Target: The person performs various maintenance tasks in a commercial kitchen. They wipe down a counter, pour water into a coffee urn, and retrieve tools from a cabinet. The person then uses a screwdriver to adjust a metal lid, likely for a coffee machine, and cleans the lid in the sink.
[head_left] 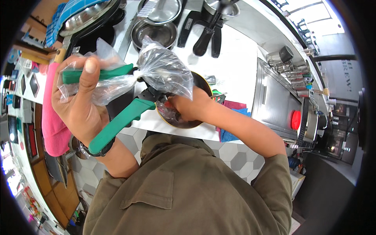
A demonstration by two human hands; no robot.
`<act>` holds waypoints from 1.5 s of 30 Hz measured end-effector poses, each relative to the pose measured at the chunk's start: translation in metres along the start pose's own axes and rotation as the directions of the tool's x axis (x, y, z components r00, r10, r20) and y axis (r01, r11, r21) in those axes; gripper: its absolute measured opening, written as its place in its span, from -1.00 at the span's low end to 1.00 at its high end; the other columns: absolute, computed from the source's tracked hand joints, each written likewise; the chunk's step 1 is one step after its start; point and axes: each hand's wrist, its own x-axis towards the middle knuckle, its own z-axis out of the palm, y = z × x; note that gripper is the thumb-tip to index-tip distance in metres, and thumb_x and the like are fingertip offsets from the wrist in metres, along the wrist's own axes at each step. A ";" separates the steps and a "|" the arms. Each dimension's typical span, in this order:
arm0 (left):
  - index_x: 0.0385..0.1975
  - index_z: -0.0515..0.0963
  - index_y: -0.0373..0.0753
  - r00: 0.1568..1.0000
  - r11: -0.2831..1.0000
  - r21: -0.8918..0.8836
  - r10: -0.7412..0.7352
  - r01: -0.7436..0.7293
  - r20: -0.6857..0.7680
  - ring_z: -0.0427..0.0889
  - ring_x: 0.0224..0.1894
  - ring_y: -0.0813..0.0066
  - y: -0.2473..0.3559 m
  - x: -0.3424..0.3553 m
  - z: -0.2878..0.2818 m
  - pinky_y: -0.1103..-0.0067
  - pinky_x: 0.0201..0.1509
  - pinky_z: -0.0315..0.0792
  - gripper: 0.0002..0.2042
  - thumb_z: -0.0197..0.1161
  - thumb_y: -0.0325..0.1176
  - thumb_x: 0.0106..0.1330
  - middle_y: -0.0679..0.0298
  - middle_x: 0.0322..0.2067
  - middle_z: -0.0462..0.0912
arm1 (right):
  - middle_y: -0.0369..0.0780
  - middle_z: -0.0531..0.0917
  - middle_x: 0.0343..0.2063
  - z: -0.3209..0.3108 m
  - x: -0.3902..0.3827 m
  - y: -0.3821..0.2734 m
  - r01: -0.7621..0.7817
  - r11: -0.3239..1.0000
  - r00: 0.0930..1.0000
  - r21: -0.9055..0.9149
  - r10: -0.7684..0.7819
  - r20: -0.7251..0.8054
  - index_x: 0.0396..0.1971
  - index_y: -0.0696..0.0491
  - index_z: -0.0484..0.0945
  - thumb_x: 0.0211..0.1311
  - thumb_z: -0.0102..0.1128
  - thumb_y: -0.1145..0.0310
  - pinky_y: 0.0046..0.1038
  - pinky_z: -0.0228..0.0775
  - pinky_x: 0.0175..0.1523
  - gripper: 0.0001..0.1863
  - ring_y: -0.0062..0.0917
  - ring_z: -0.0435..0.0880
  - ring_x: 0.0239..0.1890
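Observation:
My left hand (80, 94) is raised at the left, closed round a crumpled clear plastic bag (164, 68) and one handle of a two-handled green tool (121, 125). The tool's dark joint lies near the pinched neck of the bag, and its other green handle slants down past my wrist. My right hand (190, 105) reaches into a dark round container (201, 84) with a yellowish rim. Its fingers are curled in there beside clear plastic and something reddish; what they grip is mostly hidden.
Metal bowls (154, 34) and black-handled utensils (203, 41) lie at the back of the white counter. Folded red and blue cloths (235, 113) are right of the container. A pink towel (55, 121) hangs at the left. Glasses (297, 78) line the right side.

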 end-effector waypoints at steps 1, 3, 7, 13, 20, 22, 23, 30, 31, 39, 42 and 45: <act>-0.28 0.55 -0.37 1.000 1.000 -0.005 -0.005 0.005 0.004 0.66 -0.40 0.46 -0.001 -0.001 -0.003 0.58 -0.24 0.54 -0.78 0.45 -0.49 0.16 0.14 -0.40 0.67 | -0.09 0.71 -0.38 0.000 0.001 0.001 0.010 1.000 1.000 0.010 -0.010 -0.004 -0.32 0.05 0.70 0.05 0.29 0.38 -0.26 0.58 -0.23 -0.83 -0.20 0.74 -0.29; -0.29 0.55 -0.38 1.000 1.000 -0.021 -0.017 0.017 0.019 0.65 -0.39 0.46 -0.003 -0.001 -0.008 0.59 -0.22 0.53 -0.78 0.45 -0.49 0.15 0.13 -0.39 0.67 | -0.09 0.71 -0.37 -0.004 -0.001 -0.003 -0.029 0.995 0.998 0.092 0.035 -0.060 -0.31 0.05 0.70 0.04 0.28 0.40 -0.25 0.58 -0.23 -0.82 -0.20 0.74 -0.28; -0.31 0.56 -0.39 0.999 1.000 0.000 0.012 -0.012 -0.032 0.67 -0.41 0.44 -0.006 0.001 -0.016 0.58 -0.27 0.55 -0.79 0.46 -0.52 0.14 0.14 -0.41 0.67 | -0.07 0.70 -0.43 -0.044 -0.025 -0.016 -0.112 0.994 0.992 0.018 0.110 0.067 -0.26 0.07 0.67 -0.01 0.26 0.44 -0.19 0.57 -0.23 -0.75 -0.19 0.73 -0.31; -0.27 0.57 -0.34 0.999 0.998 0.047 0.050 -0.050 0.017 0.68 -0.37 0.40 -0.001 0.004 -0.023 0.52 -0.25 0.57 -0.80 0.41 -0.41 0.22 0.13 -0.40 0.69 | 0.02 0.66 -0.48 -0.092 -0.056 0.006 -0.299 0.900 0.924 0.316 0.356 -0.138 -0.16 0.08 0.64 0.02 0.27 0.40 -0.10 0.51 -0.16 -0.69 -0.05 0.68 -0.32; -0.31 0.55 -0.34 1.000 1.000 0.017 -0.010 0.009 0.026 0.70 -0.39 0.34 -0.003 -0.001 -0.019 0.49 -0.25 0.59 -0.81 0.42 -0.44 0.20 0.10 -0.41 0.68 | 0.05 0.66 -0.36 -0.036 -0.024 -0.012 -0.407 0.881 0.875 0.241 0.452 -0.174 -0.23 0.12 0.61 0.04 0.26 0.42 -0.15 0.50 -0.11 -0.75 0.02 0.63 -0.23; -0.31 0.55 -0.35 0.999 0.999 0.037 -0.024 0.023 0.030 0.70 -0.37 0.33 -0.001 0.000 -0.024 0.48 -0.24 0.60 -0.82 0.41 -0.44 0.20 0.09 -0.41 0.68 | 0.04 0.66 -0.31 -0.017 -0.019 -0.006 -0.377 0.879 0.862 0.293 0.448 -0.235 -0.26 0.12 0.60 0.02 0.26 0.42 -0.17 0.50 -0.11 -0.76 -0.02 0.63 -0.21; -0.30 0.55 -0.36 0.999 0.998 0.053 -0.025 0.023 0.040 0.70 -0.37 0.33 -0.001 0.001 -0.027 0.47 -0.24 0.60 -0.81 0.40 -0.44 0.20 0.09 -0.41 0.68 | 0.03 0.65 -0.29 -0.005 -0.017 -0.002 -0.362 0.876 0.853 0.320 0.449 -0.266 -0.27 0.12 0.60 0.01 0.26 0.42 -0.19 0.51 -0.11 -0.77 -0.04 0.63 -0.19; -0.29 0.57 -0.36 0.999 0.990 0.135 0.028 -0.030 0.019 0.70 -0.37 0.33 -0.001 0.004 -0.050 0.47 -0.23 0.60 -0.81 0.40 -0.42 0.21 0.07 -0.40 0.69 | -0.05 0.70 -0.47 -0.097 -0.063 -0.035 -0.526 0.817 0.730 0.235 0.576 -0.368 -0.30 0.10 0.59 0.06 0.37 0.33 -0.16 0.52 -0.22 -0.77 -0.11 0.71 -0.39; -0.29 0.57 -0.36 0.999 0.988 0.145 0.042 -0.046 0.029 0.70 -0.37 0.34 -0.003 0.005 -0.051 0.47 -0.23 0.60 -0.81 0.40 -0.42 0.21 0.07 -0.40 0.69 | -0.09 0.71 -0.47 -0.107 -0.081 -0.026 -0.547 0.739 0.634 0.394 0.673 -0.382 -0.25 0.08 0.61 0.06 0.43 0.26 -0.25 0.53 -0.22 -0.70 -0.21 0.73 -0.39; -0.30 0.54 -0.35 0.998 0.998 -0.060 -0.027 0.030 0.058 0.67 -0.38 0.42 0.010 0.003 -0.019 0.52 -0.26 0.59 -0.79 0.45 -0.54 0.13 0.15 -0.40 0.66 | 0.03 0.70 -0.40 0.037 -0.096 0.133 -0.577 0.639 0.644 0.509 0.739 -0.197 -0.16 0.15 0.61 0.00 0.47 0.24 -0.22 0.49 -0.15 -0.57 -0.15 0.71 -0.28; -0.30 0.53 -0.35 0.999 0.999 -0.034 -0.035 0.036 0.032 0.68 -0.38 0.41 0.008 0.003 -0.017 0.51 -0.26 0.60 -0.78 0.45 -0.53 0.14 0.14 -0.37 0.66 | 0.06 0.69 -0.38 0.024 -0.091 0.094 -0.649 0.617 0.519 0.446 0.787 -0.334 -0.03 0.11 0.56 0.02 0.45 0.24 -0.16 0.49 -0.12 -0.50 -0.04 0.69 -0.22; -0.30 0.53 -0.36 0.998 1.000 -0.010 -0.028 0.028 0.052 0.67 -0.37 0.42 0.006 0.002 -0.015 0.53 -0.25 0.59 -0.78 0.45 -0.51 0.14 0.16 -0.38 0.65 | 0.02 0.69 -0.38 -0.040 -0.095 0.042 -0.615 0.558 0.464 0.557 0.827 -0.317 -0.04 0.09 0.56 0.06 0.40 0.29 -0.17 0.50 -0.13 -0.56 -0.04 0.68 -0.24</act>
